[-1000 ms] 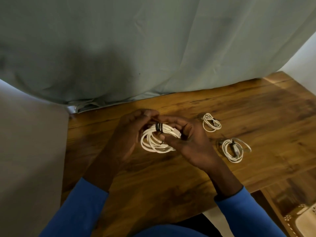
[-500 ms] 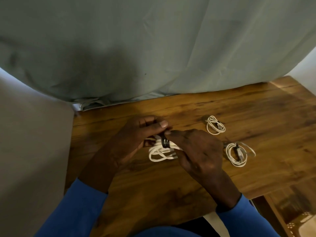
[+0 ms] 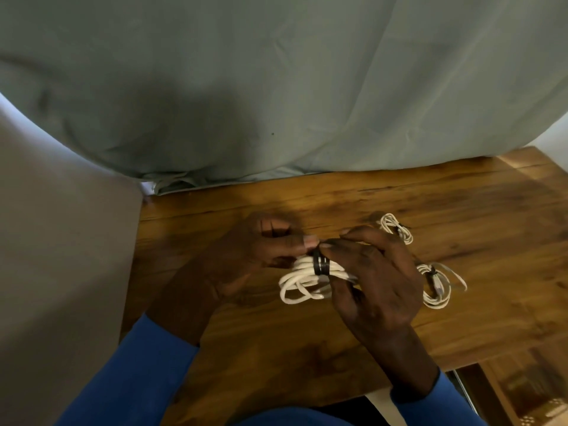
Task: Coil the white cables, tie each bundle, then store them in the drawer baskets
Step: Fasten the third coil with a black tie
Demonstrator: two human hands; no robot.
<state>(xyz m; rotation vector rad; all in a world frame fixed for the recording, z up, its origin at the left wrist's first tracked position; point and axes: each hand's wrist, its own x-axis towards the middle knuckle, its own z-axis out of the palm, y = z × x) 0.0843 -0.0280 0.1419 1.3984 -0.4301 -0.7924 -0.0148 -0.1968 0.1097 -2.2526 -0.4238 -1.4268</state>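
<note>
My left hand (image 3: 264, 241) and right hand (image 3: 375, 272) meet tip to tip over the table (image 3: 307, 348). Both pinch the loose end of the black tie (image 3: 321, 265). The tie goes round the white coil (image 3: 302, 287), which sits just under my fingertips, its long way running left to right. My right hand's lower fingers curl on the coil too (so that hand is nearer).

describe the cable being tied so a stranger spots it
On the wooden table, look between the left hand and right hand. The largest white coil is held there, bound by a black tie; two smaller bundles lie beside it.
</note>
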